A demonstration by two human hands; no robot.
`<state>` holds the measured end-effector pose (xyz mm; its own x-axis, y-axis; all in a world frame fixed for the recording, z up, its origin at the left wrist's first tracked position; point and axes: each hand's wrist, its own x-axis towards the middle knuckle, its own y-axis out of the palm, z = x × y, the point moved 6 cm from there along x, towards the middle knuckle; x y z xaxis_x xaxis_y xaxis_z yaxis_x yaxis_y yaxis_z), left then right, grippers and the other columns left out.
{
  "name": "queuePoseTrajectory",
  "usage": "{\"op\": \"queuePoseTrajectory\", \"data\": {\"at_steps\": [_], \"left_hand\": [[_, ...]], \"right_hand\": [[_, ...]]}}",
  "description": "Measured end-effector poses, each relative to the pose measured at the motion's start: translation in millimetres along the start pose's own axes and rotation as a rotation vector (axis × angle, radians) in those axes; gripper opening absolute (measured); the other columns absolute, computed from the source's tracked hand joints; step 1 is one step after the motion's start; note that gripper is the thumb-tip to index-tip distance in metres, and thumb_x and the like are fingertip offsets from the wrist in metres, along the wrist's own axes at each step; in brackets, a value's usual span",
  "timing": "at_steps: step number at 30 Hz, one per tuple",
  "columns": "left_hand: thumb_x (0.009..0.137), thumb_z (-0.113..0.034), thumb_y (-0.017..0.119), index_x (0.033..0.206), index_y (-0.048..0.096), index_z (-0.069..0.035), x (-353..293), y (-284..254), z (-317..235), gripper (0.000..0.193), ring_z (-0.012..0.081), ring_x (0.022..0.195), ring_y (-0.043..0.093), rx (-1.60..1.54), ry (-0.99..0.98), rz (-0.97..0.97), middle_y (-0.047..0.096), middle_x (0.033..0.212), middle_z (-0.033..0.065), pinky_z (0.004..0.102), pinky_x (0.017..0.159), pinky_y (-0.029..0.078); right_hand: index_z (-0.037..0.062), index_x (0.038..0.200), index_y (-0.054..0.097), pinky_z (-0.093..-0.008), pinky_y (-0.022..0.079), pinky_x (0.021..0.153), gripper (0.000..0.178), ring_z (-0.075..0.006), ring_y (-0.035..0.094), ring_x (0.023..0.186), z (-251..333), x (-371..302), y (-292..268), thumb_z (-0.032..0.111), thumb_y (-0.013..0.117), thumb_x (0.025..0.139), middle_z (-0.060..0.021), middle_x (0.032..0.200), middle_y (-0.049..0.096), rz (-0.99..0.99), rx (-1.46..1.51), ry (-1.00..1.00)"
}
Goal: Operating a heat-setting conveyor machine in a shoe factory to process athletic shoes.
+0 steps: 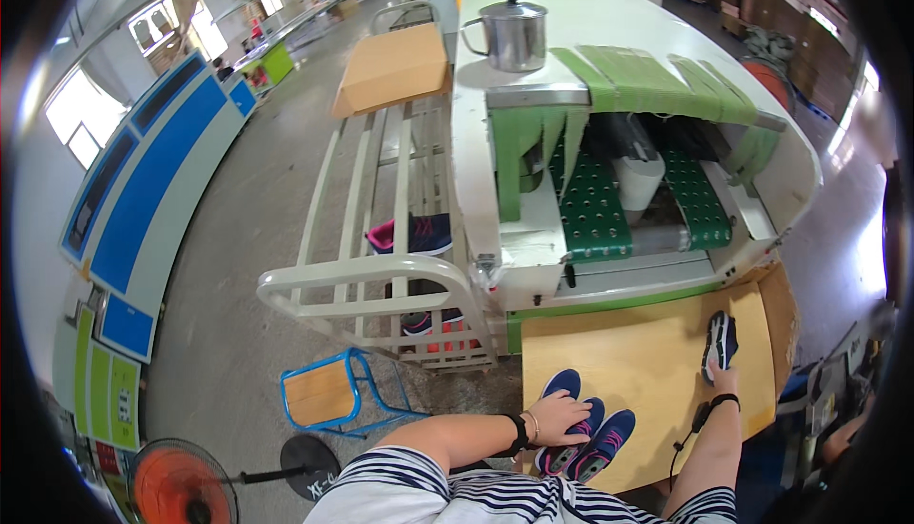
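Note:
At the wooden table (pixel 657 334), my left hand (pixel 556 419) is closed over a navy sneaker with pink trim. Two navy sneakers lie close by it: one (pixel 562 383) sticks out beyond the fingers and another (pixel 612 436) is on their right. Farther right, my right hand (pixel 725 379) grips the near end of a dark sneaker (pixel 718 341), tilted so its white sole shows. The fingers of this hand are partly hidden.
Beyond the table stands a white machine (pixel 657 24) with green perforated belts (pixel 590 210) and hanging green strips. A metal mug (pixel 514 34) sits on it. Left are a rack (pixel 362 272) holding shoes, a blue-framed stool (pixel 319 393) and a fan (pixel 181 486).

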<state>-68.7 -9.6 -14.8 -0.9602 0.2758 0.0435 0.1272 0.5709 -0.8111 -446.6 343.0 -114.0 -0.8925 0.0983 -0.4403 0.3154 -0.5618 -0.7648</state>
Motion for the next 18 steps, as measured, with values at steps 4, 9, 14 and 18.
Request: {"op": "queuePoseTrajectory", "data": {"at_steps": [4, 9, 14, 18], "left_hand": [[0.094, -0.056, 0.053, 0.120, 0.065, -0.002, 9, 2, -1, 0.061, 0.0284, 0.118, 0.059, -0.028, 0.034, 0.001, 0.059, 0.136, 0.0154, 0.0460, 0.109, 0.035], [0.094, -0.056, 0.053, 0.119, 0.065, -0.002, 6, -2, 3, 0.061, 0.0286, 0.116, 0.060, -0.017, 0.019, 0.001, 0.061, 0.133, 0.0158, 0.0445, 0.107, 0.036], [0.095, -0.050, 0.056, 0.136, 0.051, -0.002, 4, -28, -3, 0.063, 0.0333, 0.112, 0.060, -0.253, -0.049, 0.044, 0.064, 0.124, 0.0195, 0.0444, 0.102, 0.039], [0.099, -0.058, 0.048, 0.138, 0.051, -0.013, 33, 19, 61, 0.060, 0.0281, 0.113, 0.064, -1.586, -0.691, -0.079, 0.065, 0.127, 0.0118, 0.0481, 0.101, 0.048]], "right_hand": [[-0.0126, 0.125, 0.057, -0.0443, 0.053, 0.089, 0.077, -0.0396, 0.065, 0.109, 1, -24, 24, 0.049, 0.073, 0.081, -0.0290, 0.121, 0.064, -0.385, 0.105, -0.076], [-0.0021, 0.098, 0.065, -0.0367, 0.056, 0.048, 0.046, -0.0241, 0.066, 0.054, 1, -105, 79, 0.042, 0.070, 0.088, -0.0133, 0.076, 0.067, 0.079, 0.499, -0.009], [-0.0033, 0.107, 0.065, -0.0358, 0.057, 0.057, 0.042, -0.0222, 0.068, 0.070, 62, -262, 78, 0.032, 0.073, 0.086, -0.0124, 0.088, 0.070, 0.337, 0.532, -0.152], [-0.0048, 0.111, 0.063, -0.0331, 0.055, 0.077, 0.045, -0.0199, 0.068, 0.084, 101, -355, 64, 0.019, 0.081, 0.078, -0.0117, 0.095, 0.071, 0.325, 0.318, -0.590]]}}
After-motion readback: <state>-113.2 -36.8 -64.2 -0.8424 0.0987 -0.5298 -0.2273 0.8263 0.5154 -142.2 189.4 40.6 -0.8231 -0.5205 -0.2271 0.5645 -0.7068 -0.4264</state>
